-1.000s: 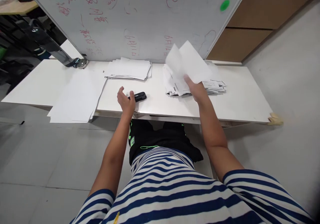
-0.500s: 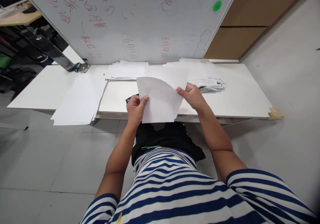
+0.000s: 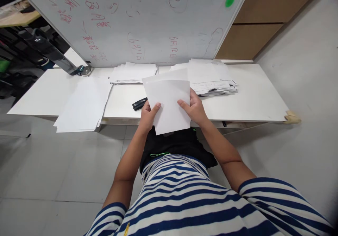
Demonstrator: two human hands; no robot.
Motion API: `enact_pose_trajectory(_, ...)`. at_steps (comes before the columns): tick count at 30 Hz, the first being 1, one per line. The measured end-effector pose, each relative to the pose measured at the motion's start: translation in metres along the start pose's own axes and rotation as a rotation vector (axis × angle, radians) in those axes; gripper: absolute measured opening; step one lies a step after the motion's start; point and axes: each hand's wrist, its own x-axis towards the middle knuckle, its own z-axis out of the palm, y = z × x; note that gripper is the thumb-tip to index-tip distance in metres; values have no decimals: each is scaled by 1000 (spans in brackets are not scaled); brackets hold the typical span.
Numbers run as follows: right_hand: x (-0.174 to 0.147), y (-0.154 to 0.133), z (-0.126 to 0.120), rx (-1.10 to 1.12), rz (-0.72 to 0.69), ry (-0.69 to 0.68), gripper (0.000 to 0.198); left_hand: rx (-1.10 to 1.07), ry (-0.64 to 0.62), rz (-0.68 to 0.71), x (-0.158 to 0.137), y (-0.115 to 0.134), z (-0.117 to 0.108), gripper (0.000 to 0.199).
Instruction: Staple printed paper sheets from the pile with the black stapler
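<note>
Between my two hands I hold white sheets of paper [image 3: 170,113] over the front edge of the table, their top edges slightly out of line. My left hand [image 3: 149,114] grips the left side, thumb on the front face and fingers behind. On the right side, my right hand [image 3: 194,107] pinches the sheets the same way. Just beyond my left hand lies a black stapler [image 3: 139,104], partly hidden by the hand and paper. A stack of printed sheets [image 3: 215,83] sits behind my right hand.
Another paper pile [image 3: 134,72] lies at the back of the white table [image 3: 258,99]. Blank sheets [image 3: 84,104] overhang the front edge at left. A whiteboard [image 3: 148,25] rises behind. A dark bottle [image 3: 52,51] leans at the left, near a watch [image 3: 86,70].
The front sheet, curled at its right side before, now lies flat against the other paper. My right hand has moved lower and left, and more of the stapler shows.
</note>
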Motion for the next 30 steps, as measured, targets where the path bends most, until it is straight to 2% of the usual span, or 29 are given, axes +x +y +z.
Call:
enact_pose_trajectory(2,2,-7,1,-25,-15,19,70,-17,-21,-53,1,-2,2,46)
enact_pose_trajectory(4,6,-14,1,-42,-50,43,65,-9,-33,-50,3,1,4,46)
enact_pose_trajectory(8,19,-17,0,-80,-81,72,57,29,0,102,12,18,5,42)
enact_pose_trajectory(11,31,2,5,-11,-67,90,62,96,52,172,25,19,3,39)
enact_pose_trajectory(14,39,31,11,107,-21,61,63,131,89,170,36,1,0,40)
enact_pose_trajectory(17,42,51,14,97,52,56,58,158,115,154,39,-17,-3,41)
enact_pose_trajectory(23,37,57,14,84,-9,45,55,120,74,91,36,-19,-6,44)
enact_pose_trajectory(27,27,65,19,47,-13,87,58,148,17,41,32,-20,-8,46)
enact_pose_trajectory(30,21,70,20,35,-11,121,56,160,43,34,28,-21,-6,44)
